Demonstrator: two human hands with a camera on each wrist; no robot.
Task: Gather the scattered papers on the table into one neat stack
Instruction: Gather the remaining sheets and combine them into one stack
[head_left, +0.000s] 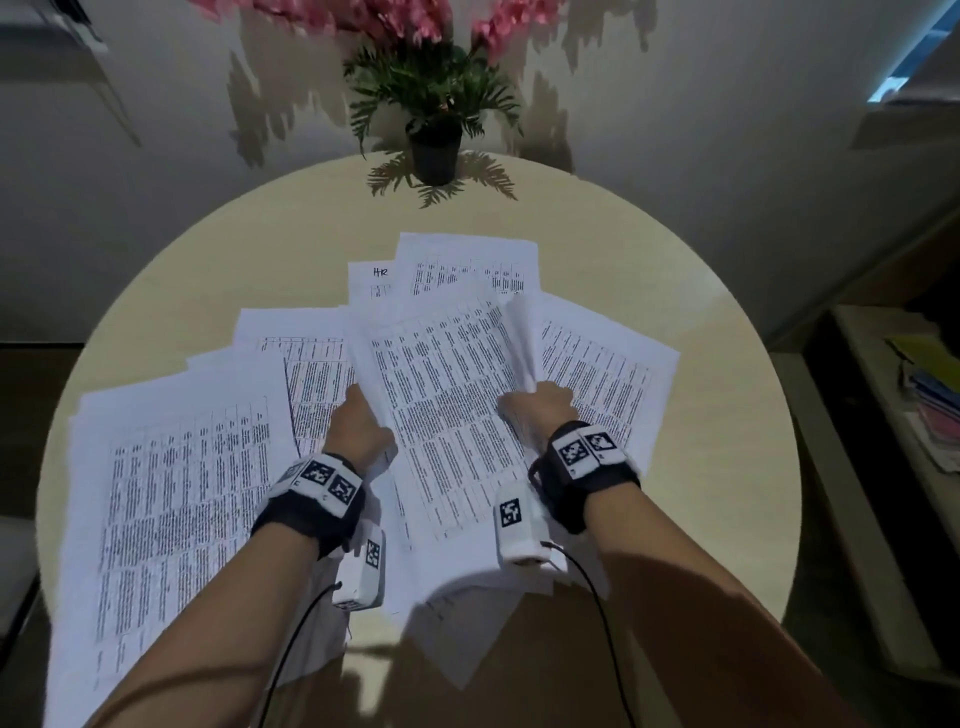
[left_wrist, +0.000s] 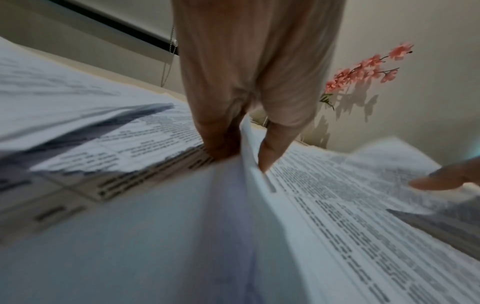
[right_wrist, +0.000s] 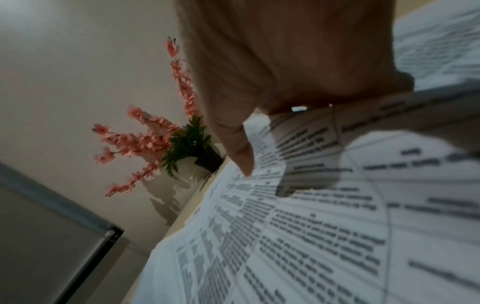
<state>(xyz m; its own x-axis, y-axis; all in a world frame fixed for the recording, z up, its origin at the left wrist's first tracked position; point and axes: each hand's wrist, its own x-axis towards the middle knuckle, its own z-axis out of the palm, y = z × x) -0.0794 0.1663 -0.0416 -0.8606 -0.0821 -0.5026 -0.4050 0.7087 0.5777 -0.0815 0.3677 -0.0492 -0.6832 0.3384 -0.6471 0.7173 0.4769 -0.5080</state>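
Left hand (head_left: 358, 421): closed in a pinch on the left edge of the central bundle of papers (head_left: 447, 410). In the left wrist view the thumb lies on the printed top face and the fingers (left_wrist: 218, 135) go beneath, with the sheet edges passing between them.

Right hand (head_left: 535, 410): fingers curled on the right edge of the same bundle, where the paper is bent upward into a ridge beside the knuckles. In the right wrist view the thumb (right_wrist: 240, 152) points down onto the printed face; the other fingers are hidden under the sheets, so how far they wrap cannot be told.

The held bundle lies on the round table (head_left: 208, 270), on the person's side of the potted plant (head_left: 434, 124), and on top of the other sheets. Its long axis runs roughly from the plant toward the person, the far end leaning slightly to the right. The printed side faces up.

Loose sheets (head_left: 176, 514) remain fanned out around the bundle. A large sheet lies to the left of the plant line, its near end passing beyond the table edge. Another sheet lies to the right, under the right hand's side. Two more sheets project from beneath the bundle's far end, toward the plant; one bears a handwritten mark. Further sheets overhang the table's near edge between the forearms.

The wrist views are blurred; print is not legible.
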